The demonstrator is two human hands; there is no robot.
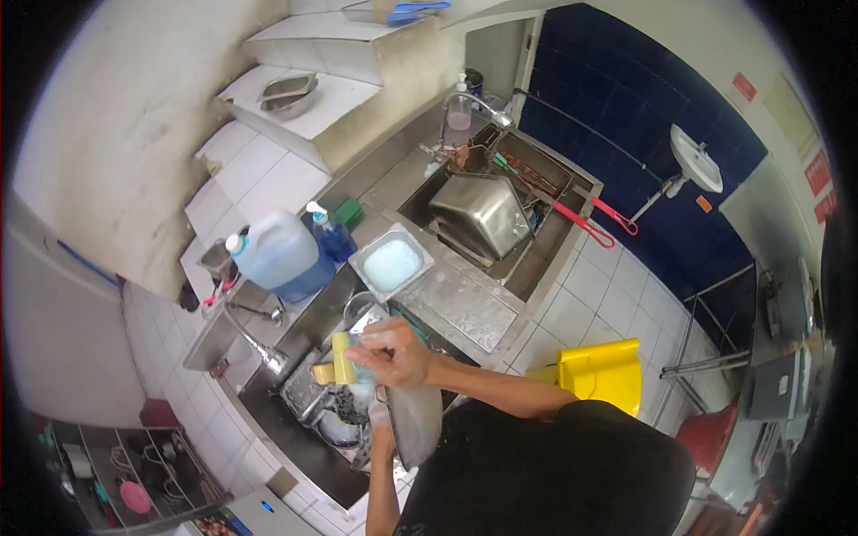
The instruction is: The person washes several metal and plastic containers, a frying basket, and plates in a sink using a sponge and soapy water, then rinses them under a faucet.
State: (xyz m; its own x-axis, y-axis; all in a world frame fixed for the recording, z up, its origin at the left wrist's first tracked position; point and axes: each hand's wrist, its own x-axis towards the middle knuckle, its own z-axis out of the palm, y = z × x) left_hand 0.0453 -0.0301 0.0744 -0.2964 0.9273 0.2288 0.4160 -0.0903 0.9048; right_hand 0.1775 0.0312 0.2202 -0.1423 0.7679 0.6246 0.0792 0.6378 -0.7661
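Observation:
My right hand (397, 354) is over the left sink basin (268, 402), its fingers curled against a yellow piece (344, 358) that looks like a sponge. Whether the fingers grip it is not clear. Below it, my left hand (379, 410) holds the rim of a metal pan (414, 425), tilted up against my front. White suds cover part of that hand. Under the hands, metal dishes (338, 429) lie in the basin, with a tan block (323, 374) beside the yellow piece. The hands hide part of the basin.
A suds-filled metal container (392, 262), a large jug of blue liquid (285, 258) and a blue pump bottle (333, 234) stand behind the basin. A faucet (271, 358) reaches over it. The other basin holds an upturned steel pan (482, 214) and red-handled utensils (583, 224). A yellow bucket (600, 375) stands right.

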